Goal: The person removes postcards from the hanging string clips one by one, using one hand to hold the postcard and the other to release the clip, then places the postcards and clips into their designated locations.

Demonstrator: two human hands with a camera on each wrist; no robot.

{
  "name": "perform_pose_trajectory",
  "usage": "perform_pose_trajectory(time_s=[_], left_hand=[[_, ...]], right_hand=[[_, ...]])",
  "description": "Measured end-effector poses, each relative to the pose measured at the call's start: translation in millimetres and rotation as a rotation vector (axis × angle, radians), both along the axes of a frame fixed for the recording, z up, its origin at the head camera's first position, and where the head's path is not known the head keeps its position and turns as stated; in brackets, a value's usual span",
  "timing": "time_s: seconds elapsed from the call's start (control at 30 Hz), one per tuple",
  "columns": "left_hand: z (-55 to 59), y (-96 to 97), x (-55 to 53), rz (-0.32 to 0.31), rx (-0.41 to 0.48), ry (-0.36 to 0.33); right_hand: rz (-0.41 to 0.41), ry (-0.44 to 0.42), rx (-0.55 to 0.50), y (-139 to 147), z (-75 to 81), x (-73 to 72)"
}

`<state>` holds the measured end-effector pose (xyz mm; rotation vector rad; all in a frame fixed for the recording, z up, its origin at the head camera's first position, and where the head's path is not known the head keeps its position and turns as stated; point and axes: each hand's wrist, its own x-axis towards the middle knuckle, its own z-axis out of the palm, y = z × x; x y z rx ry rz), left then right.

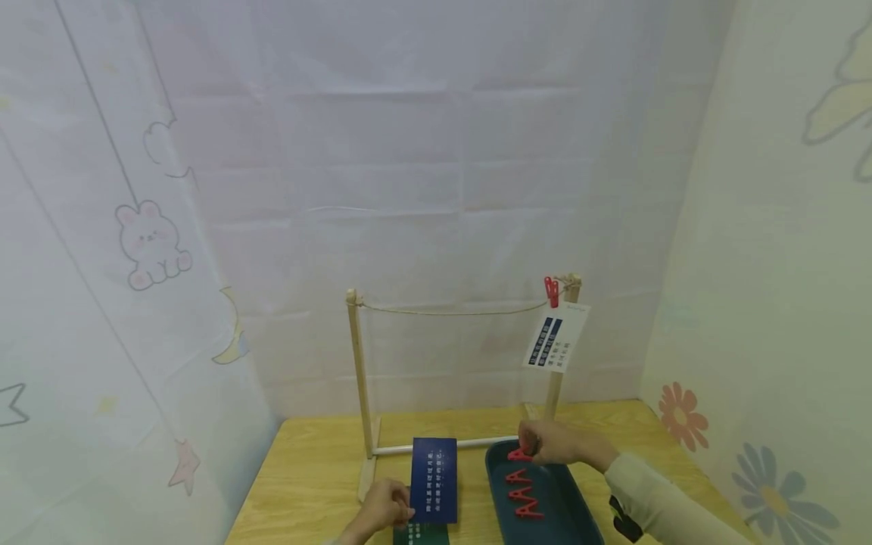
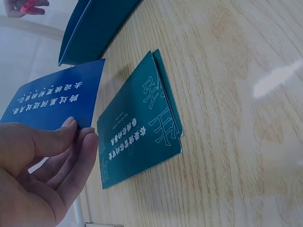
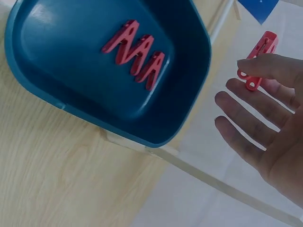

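My left hand (image 1: 383, 506) pinches a dark blue card (image 1: 434, 480) with white writing by its lower left edge, thumb on the printed face. Below that card, green cards (image 2: 137, 127) lie stacked on the wooden table. In the right wrist view my right hand (image 3: 270, 99) pinches a red clothespin (image 3: 258, 59) between thumb and forefinger, the other fingers spread. It is above the far end of a dark teal tray (image 1: 572, 506). Three more red clothespins (image 3: 137, 52) lie in a row on the tray's floor.
Behind the cards stands a wooden frame (image 1: 361, 371) with a string (image 1: 450, 313) across its top. At the string's right end a red clothespin (image 1: 552, 292) holds a white card (image 1: 556, 337). A white bar (image 1: 391, 450) joins the frame's feet.
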<state>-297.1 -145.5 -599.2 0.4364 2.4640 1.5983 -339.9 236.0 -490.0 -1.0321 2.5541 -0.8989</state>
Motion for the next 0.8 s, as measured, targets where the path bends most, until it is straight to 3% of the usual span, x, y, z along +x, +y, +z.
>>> perform_pose_trajectory(time_s=[0.13, 0.27, 0.43, 0.57, 0.8], left_hand=[[-1.2, -2.7, 2.5, 0.000, 0.002, -0.045], [-3.6, -6.5, 3.7, 0.012, 0.008, -0.063], [-6.2, -10.9, 4.2, 0.023, -0.009, -0.084], [-8.7, -12.9, 6.4, 0.022, -0.016, -0.122], [-12.3, -18.9, 11.6, -0.034, -0.078, -0.139]], right_hand=[[-0.019, 0.023, 0.058, -0.2, -7.1, 3.7], [-0.008, 0.132, 0.118, 0.1, -16.6, 5.7], [-0.004, 0.205, 0.156, 3.4, -31.6, 6.7], [-0.030, 0.189, 0.172, 6.4, -42.7, 6.9], [-0.043, 0.070, 0.190, 5.4, -52.2, 13.4]])
